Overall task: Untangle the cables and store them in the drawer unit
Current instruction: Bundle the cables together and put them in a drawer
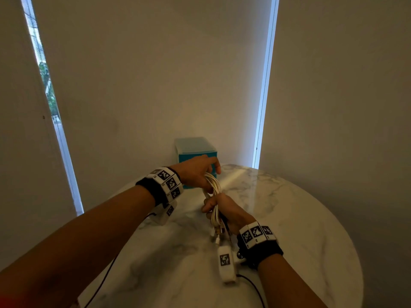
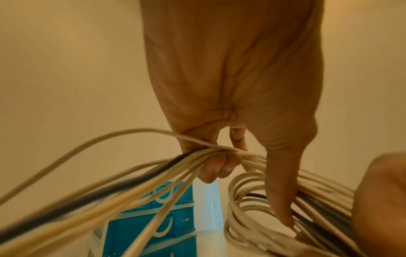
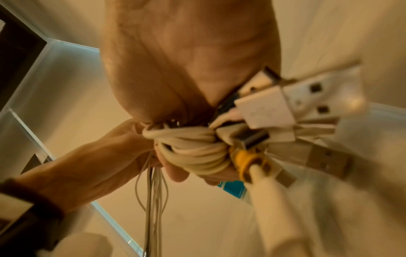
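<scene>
Cables (image 1: 214, 196) hang bunched above the marble table (image 1: 289, 218), left hand (image 1: 195, 172) pinching the loops, right hand (image 1: 224, 213) clenched round the plug end, and pulling could cinch the knot, with the drawer unit (image 1: 195, 150) waiting just behind.

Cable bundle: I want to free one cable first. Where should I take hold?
Probably at a USB plug fanning out below the right hand, coming from the near side: the plugs are free ends, while the loops are gripped by the left hand.
</scene>
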Demonstrator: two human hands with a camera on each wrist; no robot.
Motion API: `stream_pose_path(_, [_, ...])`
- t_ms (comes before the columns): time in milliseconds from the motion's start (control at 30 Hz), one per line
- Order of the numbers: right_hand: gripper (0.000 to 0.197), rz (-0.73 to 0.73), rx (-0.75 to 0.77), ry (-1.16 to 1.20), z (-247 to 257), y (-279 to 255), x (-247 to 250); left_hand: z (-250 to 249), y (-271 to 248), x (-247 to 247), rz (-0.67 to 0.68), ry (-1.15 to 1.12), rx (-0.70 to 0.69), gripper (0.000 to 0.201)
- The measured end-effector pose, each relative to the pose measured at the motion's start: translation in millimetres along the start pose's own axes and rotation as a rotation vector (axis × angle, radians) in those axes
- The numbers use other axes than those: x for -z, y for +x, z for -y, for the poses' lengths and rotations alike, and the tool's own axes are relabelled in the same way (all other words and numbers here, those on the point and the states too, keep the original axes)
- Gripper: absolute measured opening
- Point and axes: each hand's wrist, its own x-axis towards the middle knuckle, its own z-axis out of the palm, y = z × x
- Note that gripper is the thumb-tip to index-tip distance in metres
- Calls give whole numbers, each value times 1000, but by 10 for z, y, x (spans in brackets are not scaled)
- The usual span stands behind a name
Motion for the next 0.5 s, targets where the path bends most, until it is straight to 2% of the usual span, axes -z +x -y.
stream_pose_path(67, [27,-35,25,-30,13,1,-14,-7,42,-36,-18,48,-11,59])
stream_pose_path(200, [17,-34,82,-20,8,14,-29,-59,103,-67,43,183,-42,52])
stream_pose_path(333, [23,-62,207,-99,30,37,-15,-121,183,-87,-112,327,-107,17])
stream_pose_path(367, [21,-86,240,-145,45,27,-4,-128,210,-101,-158,320,-117,10])
stream_pose_path(433, [16,-132,311,-188,59,31,56,-158,273,-128,-211,193,-128,9])
stream_pose_path(500, [10,-162,383,-181,54,25,132,-262,312,-132,-220,3,-156,25])
